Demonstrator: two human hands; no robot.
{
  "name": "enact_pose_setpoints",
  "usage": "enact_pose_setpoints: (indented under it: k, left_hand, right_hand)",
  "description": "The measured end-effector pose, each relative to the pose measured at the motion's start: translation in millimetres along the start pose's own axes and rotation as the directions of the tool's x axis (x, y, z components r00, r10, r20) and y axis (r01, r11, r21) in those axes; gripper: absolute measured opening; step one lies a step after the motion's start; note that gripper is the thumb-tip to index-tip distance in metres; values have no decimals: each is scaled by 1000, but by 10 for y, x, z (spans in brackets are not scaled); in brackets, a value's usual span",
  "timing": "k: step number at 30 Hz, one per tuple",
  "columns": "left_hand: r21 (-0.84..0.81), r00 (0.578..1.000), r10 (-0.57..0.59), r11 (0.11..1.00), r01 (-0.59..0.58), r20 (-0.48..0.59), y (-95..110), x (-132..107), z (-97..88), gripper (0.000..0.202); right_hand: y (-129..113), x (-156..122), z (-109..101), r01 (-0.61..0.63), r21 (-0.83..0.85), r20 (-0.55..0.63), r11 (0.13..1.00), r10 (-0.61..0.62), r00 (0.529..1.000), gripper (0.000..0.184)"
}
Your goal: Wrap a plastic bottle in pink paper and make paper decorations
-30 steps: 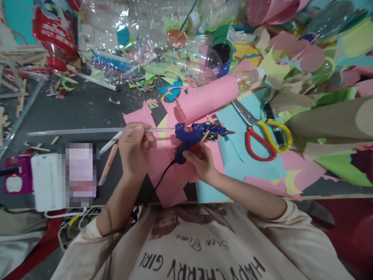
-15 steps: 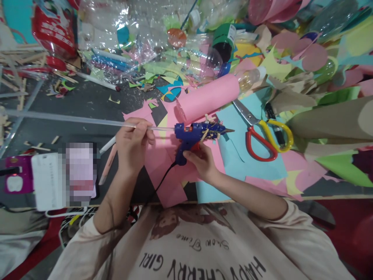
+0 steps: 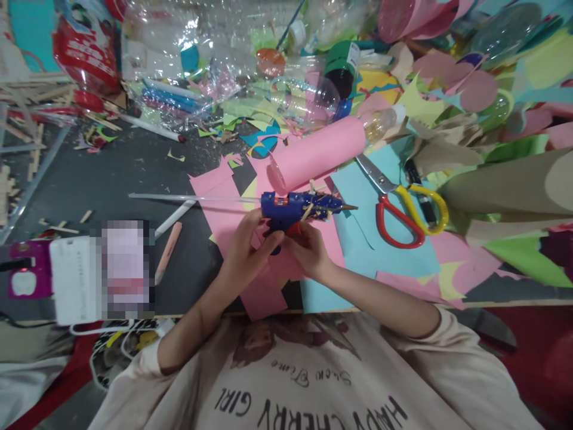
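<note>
Both of my hands are closed around the handle of a blue hot glue gun (image 3: 282, 206), whose nozzle points right. My left hand (image 3: 248, 248) grips the handle from the left, its thumb across it. My right hand (image 3: 308, 248) holds it from the right, by the red trigger. A long clear glue stick (image 3: 179, 197) juts from the gun's back end toward the left. Small wood scraps cling to the front of the gun. Just beyond lies a bottle wrapped in a pink paper tube (image 3: 320, 149). Pink paper (image 3: 264, 295) lies beneath the hands.
Scissors (image 3: 394, 200) with red and yellow handles lie to the right on light-blue paper (image 3: 389, 257). A peach-coloured pen (image 3: 169, 252), a phone (image 3: 128, 263) and a white box (image 3: 75, 278) are on the left. Plastic bottles and paper scraps crowd the back.
My left hand has let go of the glue stick and moved right onto the gun's handle. The glue stick's free end now shows. The gun has shifted slightly left and nearer.
</note>
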State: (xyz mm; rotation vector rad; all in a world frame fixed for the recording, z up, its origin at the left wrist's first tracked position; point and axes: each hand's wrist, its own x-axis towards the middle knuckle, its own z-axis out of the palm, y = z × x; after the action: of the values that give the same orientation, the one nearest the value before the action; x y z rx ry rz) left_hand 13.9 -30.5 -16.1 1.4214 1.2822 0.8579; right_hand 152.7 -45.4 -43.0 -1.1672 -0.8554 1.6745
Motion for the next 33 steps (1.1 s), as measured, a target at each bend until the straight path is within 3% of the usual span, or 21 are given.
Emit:
enact_pose_setpoints:
  k: [5,7,9,11,14,18,22,24,28,33]
  left_hand:
    - [47,1000,3,999,-2,-25,28,8,-107,26]
    - [26,998,-1,1000,3,-57,38,32,-205,18]
    - [-52,986,6,999,-15,-166,46,88,-354,17]
    - [-136,940,22,988,-72,-340,45,180,-548,19]
    - [-72,827,40,993,-96,-561,16,352,-871,6]
    - [-55,766,-119,992,109,-632,-51,549,-1176,30]
    - [-91,685,-298,942,322,-664,-83,689,-1261,38]
    - [-89,701,-312,938,336,-642,-105,743,-1274,40]
    - [99,774,-179,950,298,-608,-234,818,-1332,32]
    - [282,726,-101,878,386,-680,-380,842,-1436,23]
  right_hand:
    - [42,30,-22,16,-55,123,998,-9,992,43]
    - [84,40,-35,89,-65,151,994,-78,985,40]
    - [124,43,-48,184,-90,177,979,-166,970,35]
    - [150,39,-62,274,-141,224,951,-239,945,28]
    - [154,30,-81,384,-190,281,903,-325,903,20]
    - [130,32,-96,415,-218,280,883,-351,894,18]
    - [118,39,-100,407,-229,286,884,-339,896,15]
    - [118,40,-99,409,-228,283,883,-342,896,13]
    - [116,41,-95,390,-245,272,888,-323,906,11]
    - [123,45,-86,398,-240,259,885,-337,905,12]
